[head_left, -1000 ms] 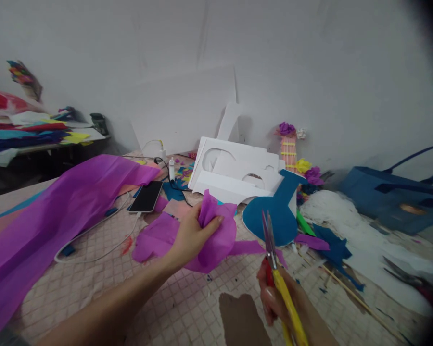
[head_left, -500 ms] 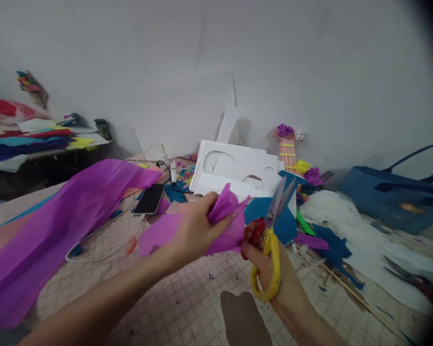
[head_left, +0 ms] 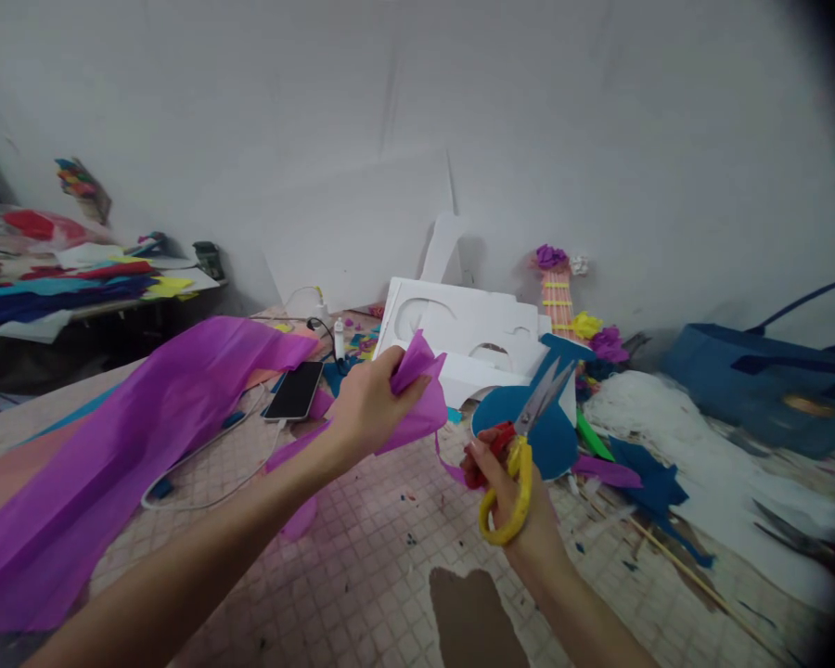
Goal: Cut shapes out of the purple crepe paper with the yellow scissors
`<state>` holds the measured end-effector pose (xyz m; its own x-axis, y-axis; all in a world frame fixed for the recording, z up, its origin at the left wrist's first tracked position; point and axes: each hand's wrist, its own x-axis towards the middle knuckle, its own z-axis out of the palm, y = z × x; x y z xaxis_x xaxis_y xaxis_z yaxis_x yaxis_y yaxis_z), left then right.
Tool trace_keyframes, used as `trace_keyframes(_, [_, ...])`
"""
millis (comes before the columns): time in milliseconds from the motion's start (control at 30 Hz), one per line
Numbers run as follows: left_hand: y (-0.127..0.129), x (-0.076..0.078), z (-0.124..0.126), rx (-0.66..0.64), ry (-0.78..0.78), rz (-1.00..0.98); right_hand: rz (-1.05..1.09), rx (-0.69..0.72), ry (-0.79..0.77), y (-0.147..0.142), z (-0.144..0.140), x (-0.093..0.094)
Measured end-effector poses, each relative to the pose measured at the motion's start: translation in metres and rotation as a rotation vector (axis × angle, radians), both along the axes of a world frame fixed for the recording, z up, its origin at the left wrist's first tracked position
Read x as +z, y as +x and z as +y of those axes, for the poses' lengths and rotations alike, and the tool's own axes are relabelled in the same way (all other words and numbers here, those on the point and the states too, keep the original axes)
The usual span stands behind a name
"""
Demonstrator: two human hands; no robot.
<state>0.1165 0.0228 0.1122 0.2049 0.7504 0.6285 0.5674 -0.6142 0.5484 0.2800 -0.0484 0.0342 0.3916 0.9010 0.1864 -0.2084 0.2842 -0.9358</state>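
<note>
**Purple tissue paper in one hand, scissors in the other**

So the left hand [head_left: 370,404] has its grip clenched around a bunched-up piece of purple tissue paper [head_left: 417,390], held up off the tiled worktop [head_left: 362,575]. A corner of it pokes up above the fingers and a thin strip hangs down toward the right hand [head_left: 511,506]. That hand is grasping a pair of scissors with yellow and red handles [head_left: 521,436], blades parted a bit and pointing up and away, just beside the paper but not touching it as far as I can tell. A long purple paper sheet [head_left: 132,436] lies on the left, with a black phone [head_left: 294,391] next to it. Behind the scissors sits a blue guitar-shaped cutout [head_left: 563,436] and white foam board pieces [head_left: 469,329].
</note>
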Motion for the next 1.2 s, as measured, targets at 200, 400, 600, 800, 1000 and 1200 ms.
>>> trace_keyframes(200, [0.013, 0.002, -0.008, 0.166, 0.195, 0.104, 0.0, 0.023, 0.042, -0.041, -0.001, 0.014])
trace_keyframes(400, [0.016, 0.006, -0.02, 0.106, 0.297, 0.209, 0.065, 0.008, 0.053, -0.064, 0.005, 0.026])
trace_keyframes(600, [0.006, 0.025, -0.008, 0.035, 0.066, 0.009, 0.113, 0.023, 0.063, -0.057, 0.004, 0.023])
trace_keyframes(800, [-0.006, 0.034, 0.019, -0.247, -0.303, -0.207, 0.194, 0.079, 0.103, -0.05, 0.006, 0.018])
trace_keyframes(1000, [-0.004, 0.012, 0.033, -0.286, -0.544, -0.363, 0.217, 0.09, 0.095, -0.05, -0.001, 0.011])
trace_keyframes(1200, [0.0, 0.015, 0.033, -0.167, -0.251, -0.232, 0.205, 0.02, 0.08, -0.054, -0.003, 0.012])
